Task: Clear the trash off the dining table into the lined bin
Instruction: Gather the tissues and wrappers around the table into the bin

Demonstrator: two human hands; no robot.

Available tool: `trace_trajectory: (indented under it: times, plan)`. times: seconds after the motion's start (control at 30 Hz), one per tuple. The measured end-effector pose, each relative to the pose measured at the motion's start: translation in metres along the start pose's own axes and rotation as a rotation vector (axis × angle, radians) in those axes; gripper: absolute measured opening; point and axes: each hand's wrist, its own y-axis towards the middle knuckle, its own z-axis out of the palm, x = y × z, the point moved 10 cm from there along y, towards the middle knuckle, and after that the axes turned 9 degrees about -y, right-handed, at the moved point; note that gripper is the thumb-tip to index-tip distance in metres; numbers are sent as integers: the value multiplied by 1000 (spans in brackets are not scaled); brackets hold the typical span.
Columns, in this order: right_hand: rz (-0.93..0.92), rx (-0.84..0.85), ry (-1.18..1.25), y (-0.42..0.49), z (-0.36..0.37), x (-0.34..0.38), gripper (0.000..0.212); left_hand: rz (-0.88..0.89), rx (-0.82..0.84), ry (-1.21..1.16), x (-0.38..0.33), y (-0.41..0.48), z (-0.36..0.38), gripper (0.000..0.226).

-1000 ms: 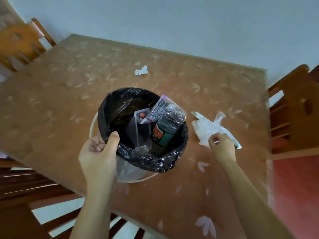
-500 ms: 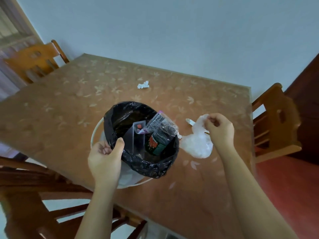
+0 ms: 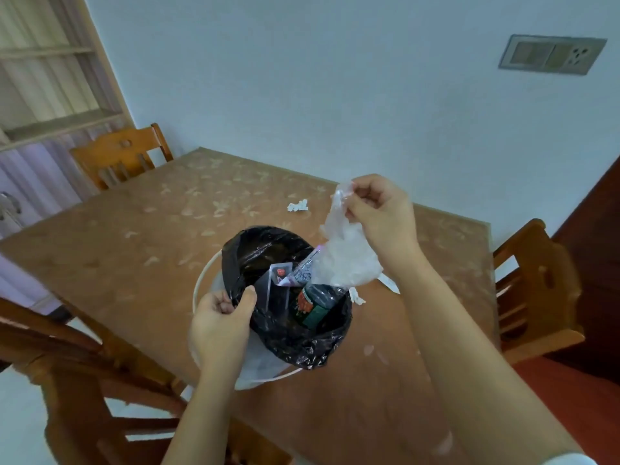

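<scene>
A white bin (image 3: 201, 283) with a black liner (image 3: 295, 347) stands on the brown dining table (image 3: 141, 243). Inside it lie a dark bottle (image 3: 313, 305) with a green and red label, a clear wrapper and a small packet. My left hand (image 3: 221, 325) pinches the liner's near rim. My right hand (image 3: 380, 214) holds a crumpled clear plastic bag (image 3: 345, 260) by its top, hanging over the bin's far right edge. A white scrap (image 3: 391, 285) lies on the table just right of the bin. A small crumpled tissue (image 3: 298, 205) lies farther back.
Wooden chairs stand around the table: one at the back left (image 3: 120, 156), one at the right (image 3: 536, 290), one at the near left (image 3: 84, 374). A pale wall with a socket plate (image 3: 550, 55) is behind. A shelf unit (image 3: 50, 78) is at the far left.
My right hand lifted the plastic bag off the table and brought it left, over the bin's right edge. My left hand stayed on the liner rim. The camera tilted up.
</scene>
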Motion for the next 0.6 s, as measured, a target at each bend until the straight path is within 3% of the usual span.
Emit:
trace_trajectory:
  times: [0.2, 0.3, 0.4, 0.6]
  plan:
    - [28, 133, 44, 13, 57, 17, 24, 68, 46, -66, -23, 6, -1, 41]
    - [12, 287, -138, 7, 84, 9, 13, 76, 38, -117, -26, 9, -9, 39]
    - [5, 403, -239, -7, 96, -7, 17, 56, -4, -165, -23, 11, -18, 35]
    - [-38, 356, -473, -28, 67, -56, 22, 50, -53, -124, -17, 9, -23, 38]
